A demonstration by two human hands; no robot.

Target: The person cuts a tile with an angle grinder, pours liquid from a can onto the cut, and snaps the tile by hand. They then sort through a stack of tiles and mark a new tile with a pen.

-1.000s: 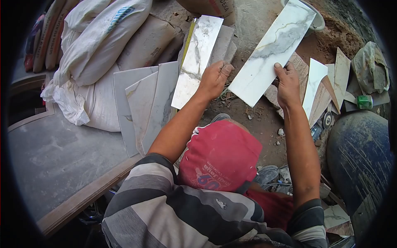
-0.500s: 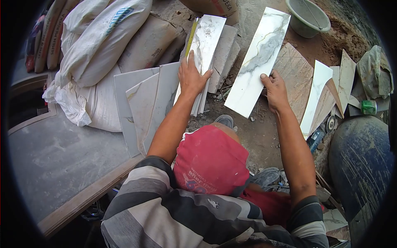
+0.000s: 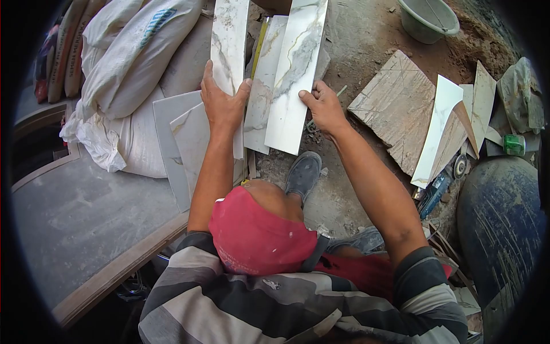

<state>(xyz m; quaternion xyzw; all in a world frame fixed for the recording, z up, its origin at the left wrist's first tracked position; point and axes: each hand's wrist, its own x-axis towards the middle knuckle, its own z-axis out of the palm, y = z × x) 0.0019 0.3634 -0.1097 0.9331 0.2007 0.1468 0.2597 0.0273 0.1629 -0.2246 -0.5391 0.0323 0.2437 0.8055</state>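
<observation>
My left hand (image 3: 223,104) is wrapped around a narrow white marble-patterned tile strip (image 3: 230,43), tilted toward the left. Its thumb is on the right edge, and at least one more strip seems to sit behind it. In my right hand (image 3: 325,109) is a second, gold-and-grey veined tile strip (image 3: 297,69), pinched at its right edge. Between the two, a duller tile strip (image 3: 262,109) stands partly covered by the one on the right. A thin yellow strip (image 3: 260,46) shows along its left side.
Cut tile pieces (image 3: 186,137) lean against white sacks (image 3: 134,74) at left. A brownish stone-look tile (image 3: 392,109), a white tile offcut (image 3: 438,129) and an angle grinder (image 3: 441,186) lie at right. A bucket (image 3: 427,20) and a blue drum (image 3: 501,223) stand beyond.
My right hand has carried its tile strip left and away from me, beside the stack. My left hand has shifted left, tilting its strip away and exposing the duller strip.
</observation>
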